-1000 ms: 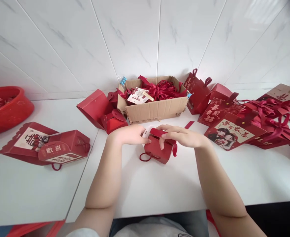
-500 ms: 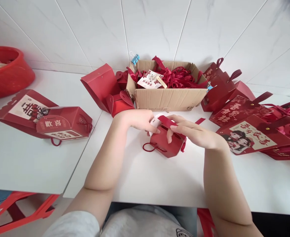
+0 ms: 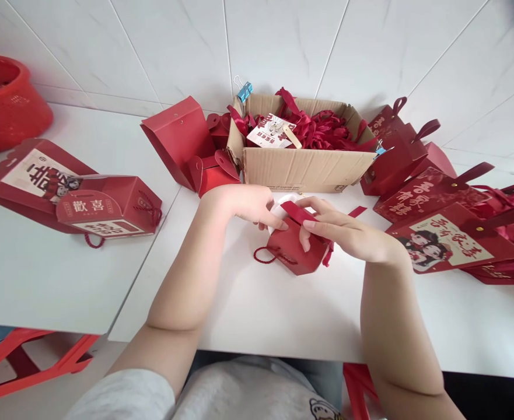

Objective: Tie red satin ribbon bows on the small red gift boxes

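A small red gift box point(image 3: 294, 252) with a red cord loop lies on the white table point(image 3: 283, 315) in front of me. My left hand point(image 3: 250, 205) pinches its top flap from the left, fingers closed on the flap. My right hand point(image 3: 342, 230) grips the box top from the right, fingers curled over a red ribbon strip point(image 3: 298, 213). A bit of white shows between my hands, inside the box opening.
A cardboard box point(image 3: 303, 166) full of red ribbons stands behind. Folded red boxes point(image 3: 182, 146) lie to its left, red gift bags point(image 3: 440, 227) pile at the right. Two more red boxes point(image 3: 94, 205) rest on the left table, a red basket point(image 3: 7, 105) far left.
The view has tilted down and shifted right. Both hands stay on the small red box, which has turned slightly, with the flap pressed further in.
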Demonstrator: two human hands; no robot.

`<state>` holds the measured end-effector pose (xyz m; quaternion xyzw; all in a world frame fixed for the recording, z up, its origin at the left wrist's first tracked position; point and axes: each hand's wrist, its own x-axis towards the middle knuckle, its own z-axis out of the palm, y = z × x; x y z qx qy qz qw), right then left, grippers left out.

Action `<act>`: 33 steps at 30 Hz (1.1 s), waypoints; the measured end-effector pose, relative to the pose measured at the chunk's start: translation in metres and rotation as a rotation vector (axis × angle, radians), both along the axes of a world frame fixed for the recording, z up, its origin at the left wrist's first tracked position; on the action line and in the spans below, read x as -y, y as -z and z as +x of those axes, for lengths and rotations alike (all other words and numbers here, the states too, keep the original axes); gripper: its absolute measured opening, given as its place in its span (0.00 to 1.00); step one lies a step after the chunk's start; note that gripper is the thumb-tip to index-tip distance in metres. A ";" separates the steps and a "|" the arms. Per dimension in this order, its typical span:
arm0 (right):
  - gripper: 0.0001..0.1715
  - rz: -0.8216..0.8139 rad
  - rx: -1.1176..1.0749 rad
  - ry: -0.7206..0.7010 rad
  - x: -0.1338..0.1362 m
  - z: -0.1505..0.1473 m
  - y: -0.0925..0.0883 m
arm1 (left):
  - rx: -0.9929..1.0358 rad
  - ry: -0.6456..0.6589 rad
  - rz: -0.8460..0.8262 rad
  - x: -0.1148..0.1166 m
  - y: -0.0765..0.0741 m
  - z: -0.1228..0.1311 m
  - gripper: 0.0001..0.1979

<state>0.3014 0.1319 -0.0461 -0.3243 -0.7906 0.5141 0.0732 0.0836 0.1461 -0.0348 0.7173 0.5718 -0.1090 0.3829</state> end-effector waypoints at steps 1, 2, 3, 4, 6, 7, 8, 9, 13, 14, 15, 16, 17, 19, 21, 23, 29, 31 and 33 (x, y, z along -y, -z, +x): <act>0.28 0.005 0.007 0.002 0.000 0.000 0.000 | -0.002 0.003 0.005 0.000 0.000 0.000 0.22; 0.27 0.011 0.014 0.004 0.000 -0.001 0.000 | -0.008 0.006 0.011 0.000 0.000 0.000 0.23; 0.27 0.017 0.020 0.011 0.000 -0.001 0.001 | -0.014 0.007 0.020 0.000 0.001 0.000 0.23; 0.27 0.023 0.026 0.022 0.000 -0.002 0.001 | -0.020 0.007 0.027 0.000 0.001 -0.001 0.23; 0.27 0.035 0.040 0.057 0.001 -0.003 0.003 | -0.022 0.006 0.037 0.000 0.002 -0.001 0.22; 0.27 0.039 0.047 0.077 0.001 -0.004 0.003 | -0.024 0.005 0.038 0.001 0.002 -0.001 0.22; 0.27 0.041 0.054 0.097 0.001 -0.004 0.004 | -0.014 0.006 0.048 0.001 0.002 -0.001 0.22; 0.27 0.046 0.061 0.114 0.002 -0.005 0.004 | -0.004 0.007 0.054 0.002 0.001 -0.001 0.22; 0.26 0.100 0.097 0.194 0.002 -0.006 0.006 | 0.004 0.001 0.056 0.002 0.001 -0.001 0.22; 0.25 0.099 0.102 0.222 0.003 -0.006 0.006 | -0.004 -0.001 0.051 0.002 0.002 -0.001 0.23; 0.24 0.085 0.101 0.251 0.003 -0.007 0.006 | -0.015 -0.004 0.044 0.002 0.002 -0.001 0.23; 0.22 0.061 0.099 0.277 0.003 -0.007 0.006 | -0.016 -0.005 0.047 0.001 0.003 -0.001 0.23; 0.21 0.035 0.096 0.299 0.003 -0.007 0.006 | -0.019 -0.006 0.046 0.001 0.003 -0.001 0.23; 0.20 0.004 0.100 0.325 0.004 -0.007 0.005 | -0.028 -0.005 0.047 0.000 0.004 -0.002 0.23; 0.21 0.007 0.120 0.322 0.004 -0.008 0.004 | -0.034 0.001 0.048 0.000 0.004 -0.001 0.23; 0.23 0.028 0.155 0.310 0.004 -0.009 0.003 | -0.039 0.012 0.048 0.001 0.003 -0.001 0.23; 0.24 0.108 0.170 0.262 0.003 -0.009 0.002 | -0.020 0.059 0.053 0.001 0.001 0.000 0.25; 0.24 0.126 0.164 0.244 0.004 -0.010 0.002 | -0.029 0.066 0.073 0.001 0.001 0.000 0.27; 0.24 0.159 0.178 0.227 0.004 -0.011 0.003 | -0.033 0.067 0.094 0.001 0.000 0.001 0.29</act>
